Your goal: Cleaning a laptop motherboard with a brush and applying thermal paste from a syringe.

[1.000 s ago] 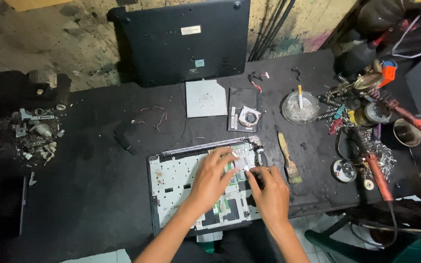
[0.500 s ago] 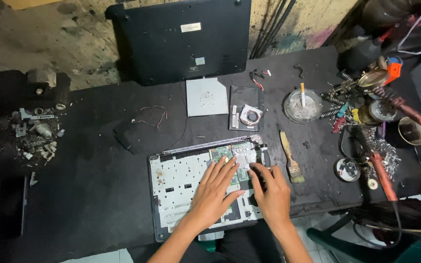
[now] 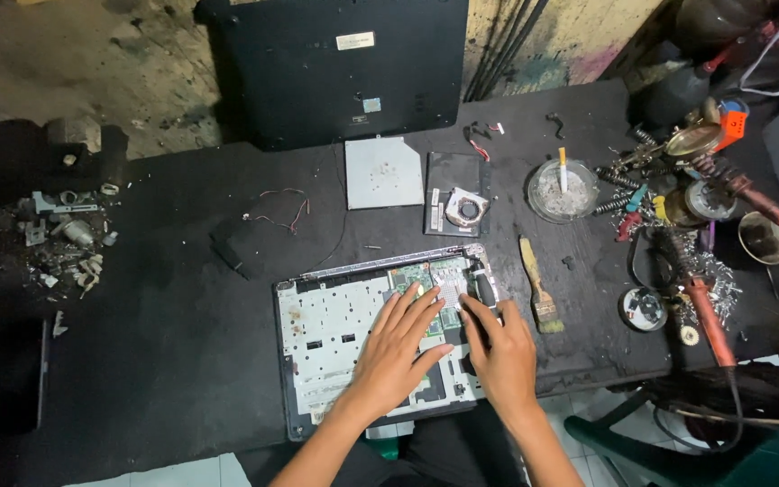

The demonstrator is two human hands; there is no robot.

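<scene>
An opened laptop base (image 3: pixel 326 325) with a silver frame and a green circuit board (image 3: pixel 426 278) lies on the black table. My left hand (image 3: pixel 398 347) rests flat on it, fingers spread, tips near the board. My right hand (image 3: pixel 498 347) lies beside it on the base's right side, its fingers pressing on a small dark part near the board; what is under the fingertips is hidden.
A black laptop cover (image 3: pixel 335 68) leans at the back. A grey drive plate (image 3: pixel 383 171), a cooling fan (image 3: pixel 463 207), an ashtray (image 3: pixel 563 189), a brush (image 3: pixel 538 284) and a soldering iron (image 3: pixel 705 307) lie around. Scrap parts (image 3: pixel 65 239) sit far left. Tools clutter the right side.
The view has shifted slightly. Both hands stay on the laptop base; the left hand has slid a little toward the near edge, the right fingers stay by the board.
</scene>
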